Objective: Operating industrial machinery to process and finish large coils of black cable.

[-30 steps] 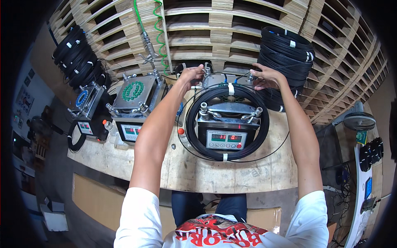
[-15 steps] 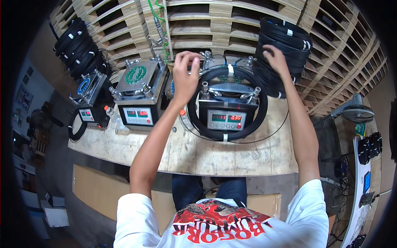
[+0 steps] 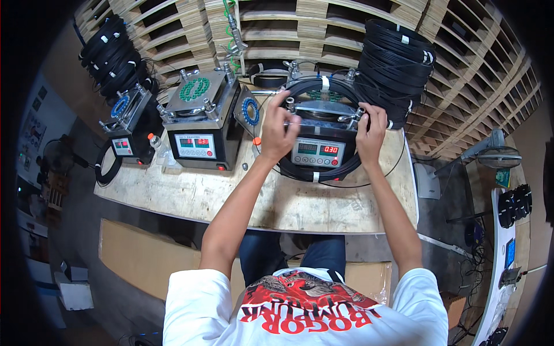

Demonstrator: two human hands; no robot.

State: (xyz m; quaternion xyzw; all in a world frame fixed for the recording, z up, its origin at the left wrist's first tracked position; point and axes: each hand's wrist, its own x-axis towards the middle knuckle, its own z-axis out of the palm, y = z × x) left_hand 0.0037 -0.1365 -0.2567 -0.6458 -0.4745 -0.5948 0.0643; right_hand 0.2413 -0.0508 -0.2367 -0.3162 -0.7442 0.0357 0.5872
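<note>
A coil of black cable, bound with white ties, hangs around the front of a bench machine with a lit red display and a metal top plate. My right hand has its fingers closed around the metal clamp knob at the machine's front right corner. At the front left corner, my left hand is beside the other clamp knob. Motion smears its fingers, so its grip is unclear. Between my hands, green-ringed connectors show partly behind the coil.
To the left stand another machine with a green ring and a smaller one with a blue ring. A blue-ringed plate leans between machines. Tall stacks of black cable coils rise behind. Small orange-capped bottles stand on the wooden table.
Both hands have come down and closer together, from above the machine's sides to its front corner knobs. The right fingers have closed on a knob. The view has shifted slightly.
</note>
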